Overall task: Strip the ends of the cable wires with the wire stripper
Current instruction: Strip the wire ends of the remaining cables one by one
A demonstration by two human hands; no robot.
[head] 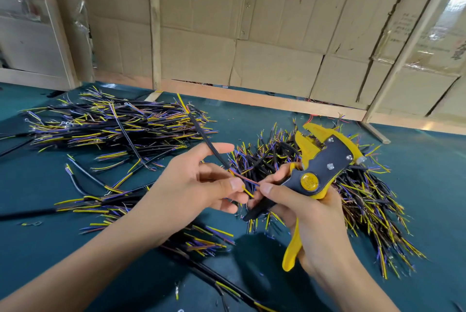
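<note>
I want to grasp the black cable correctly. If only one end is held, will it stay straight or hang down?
The black cable probably keeps its shape somewhat: from the left hand it rises with only a gentle curve, unsupported. Its thin coloured wires look floppier, bending between the fingers of both hands. It seems light, since a loose pinch holds it while the right hand also grips the wire stripper.

The wire stripper (320, 173) is seen to be made of glossy yellow plastic with a matt dark grey plate, on which shiny metal rivets are set. The table (428, 185) is covered in a matt teal, cloth-like surface, and the cable (214, 153) is sheathed in smooth black insulation. The wall behind is faced with dull brown cardboard (252, 34) and framed by pale, unpainted wood strips (155, 24)
</note>
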